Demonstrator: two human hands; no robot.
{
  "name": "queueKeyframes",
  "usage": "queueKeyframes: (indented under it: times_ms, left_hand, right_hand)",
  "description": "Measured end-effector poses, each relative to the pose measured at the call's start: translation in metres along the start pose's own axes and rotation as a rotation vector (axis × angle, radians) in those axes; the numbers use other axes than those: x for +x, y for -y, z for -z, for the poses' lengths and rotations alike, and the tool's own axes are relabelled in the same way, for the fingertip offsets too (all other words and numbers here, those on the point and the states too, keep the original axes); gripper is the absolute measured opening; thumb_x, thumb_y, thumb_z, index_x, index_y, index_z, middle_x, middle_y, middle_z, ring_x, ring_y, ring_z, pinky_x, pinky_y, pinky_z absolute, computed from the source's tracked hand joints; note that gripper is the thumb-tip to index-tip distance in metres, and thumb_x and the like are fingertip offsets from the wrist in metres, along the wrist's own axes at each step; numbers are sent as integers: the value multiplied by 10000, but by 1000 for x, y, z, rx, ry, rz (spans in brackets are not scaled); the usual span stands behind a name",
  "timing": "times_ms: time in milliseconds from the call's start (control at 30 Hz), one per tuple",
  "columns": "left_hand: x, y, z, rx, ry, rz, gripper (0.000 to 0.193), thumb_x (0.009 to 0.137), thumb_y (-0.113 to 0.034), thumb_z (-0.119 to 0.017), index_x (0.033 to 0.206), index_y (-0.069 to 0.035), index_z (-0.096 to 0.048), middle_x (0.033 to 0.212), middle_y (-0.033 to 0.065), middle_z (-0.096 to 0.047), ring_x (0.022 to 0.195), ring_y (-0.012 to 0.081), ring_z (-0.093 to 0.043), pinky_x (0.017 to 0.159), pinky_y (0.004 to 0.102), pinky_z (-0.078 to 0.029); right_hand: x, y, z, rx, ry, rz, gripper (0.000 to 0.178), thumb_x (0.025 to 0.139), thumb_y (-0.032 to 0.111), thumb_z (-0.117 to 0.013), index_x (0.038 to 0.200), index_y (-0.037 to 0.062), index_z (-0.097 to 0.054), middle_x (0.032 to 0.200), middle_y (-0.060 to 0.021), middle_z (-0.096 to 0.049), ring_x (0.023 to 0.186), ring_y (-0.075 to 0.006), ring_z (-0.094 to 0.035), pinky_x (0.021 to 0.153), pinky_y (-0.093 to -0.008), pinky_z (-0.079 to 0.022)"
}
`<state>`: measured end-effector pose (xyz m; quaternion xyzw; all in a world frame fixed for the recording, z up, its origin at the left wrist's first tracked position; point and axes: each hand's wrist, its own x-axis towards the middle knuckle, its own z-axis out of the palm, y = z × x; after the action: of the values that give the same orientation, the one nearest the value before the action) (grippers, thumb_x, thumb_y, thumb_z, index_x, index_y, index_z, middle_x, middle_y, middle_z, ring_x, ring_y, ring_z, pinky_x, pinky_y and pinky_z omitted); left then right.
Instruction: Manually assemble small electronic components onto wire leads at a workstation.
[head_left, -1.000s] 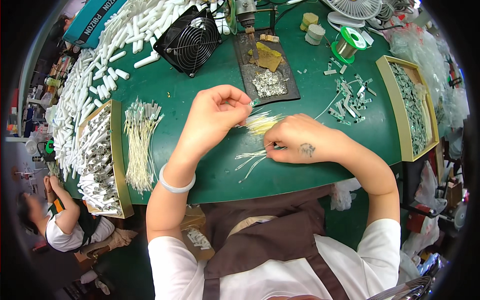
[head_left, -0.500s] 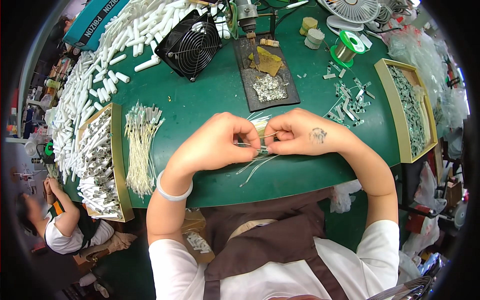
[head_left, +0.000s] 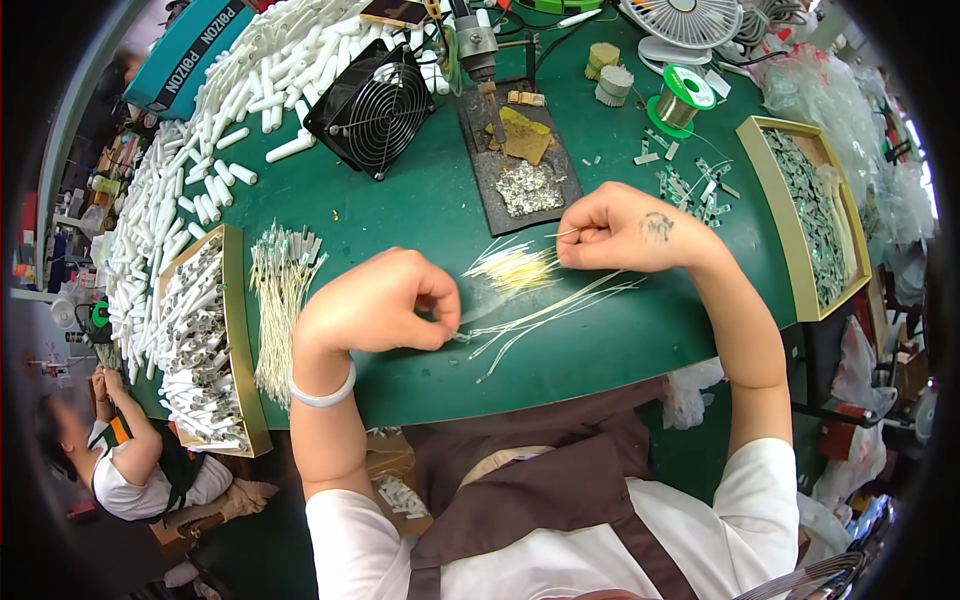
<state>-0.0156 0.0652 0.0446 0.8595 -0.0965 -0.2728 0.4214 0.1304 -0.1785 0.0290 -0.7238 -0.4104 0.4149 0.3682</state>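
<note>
My left hand is closed in a pinch on a small circuit board, mostly hidden by my fingertips. Long pale wires trail rightward from beside it over the green tabletop. Farther back and to the right, my right hand pinches a thin wire whose short end sticks out leftward. Between my hands lies a loose bundle of short white and yellowish wires. Beyond them, an upright soldering iron stands over a dark slab bearing a yellow sponge and silvery solder scraps.
Left are a bundle of wired boards, a box of white tubes, piled white tubes and a black fan. Right are a solder spool, scattered small boards and a box of boards. Another person sits far left.
My hands have drawn apart: the left moved left and nearer me with the board, the right moved right and slightly away. The wire bundle between them now shows.
</note>
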Motion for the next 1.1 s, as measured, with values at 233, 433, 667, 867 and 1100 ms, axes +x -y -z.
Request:
queueKeyframes:
  times_ms: [233, 433, 667, 867, 1100]
  left_hand:
    - [39, -8, -37, -399, -247, -116, 72, 745, -2, -665, 810, 27, -657, 771, 45, -673, 708, 80, -607, 668, 231, -502]
    - [37, -3, -29, -732, -362, 81, 83, 752, 1, -680, 823, 39, -660, 769, 68, -671, 698, 91, -622, 646, 207, -499]
    - [39, 10, -22, -948, -243, 70, 101, 761, -25, -686, 838, 31, -652, 775, 104, -676, 698, 139, -643, 634, 220, -492]
    - [40, 13, -21, -1076, -206, 43, 81, 775, -8, -670, 846, 24, -649, 792, 113, -676, 706, 151, -652, 613, 219, -492]
    - [41, 18, -21, -1101, -186, 34, 82, 783, -3, -662, 858, 25, -648, 792, 115, -676, 707, 154, -654, 612, 218, -492]
  right_hand:
    - [2, 3, -18, 19, 15, 36, 137, 838, 123, -655, 817, -12, -644, 594, 73, -490, 555, -6, -380, 482, -214, -321]
    - [2, 5, -2, 106, -277, 139, 149, 812, 47, -624, 950, -2, -656, 594, 90, -437, 537, 3, -324, 494, -200, -288]
    - [3, 2, -7, -97, -342, 339, 208, 737, 30, -639, 943, 34, -669, 638, 28, -495, 519, -38, -323, 491, -213, -304]
    - [7, -3, -9, -110, -388, 420, 178, 738, 30, -690, 915, 29, -675, 591, 46, -499, 507, -25, -323, 464, -215, -264]
    - [3, 2, -10, -75, -383, 356, 99, 765, 49, -719, 855, 27, -685, 590, 50, -511, 496, -13, -319, 453, -211, -246]
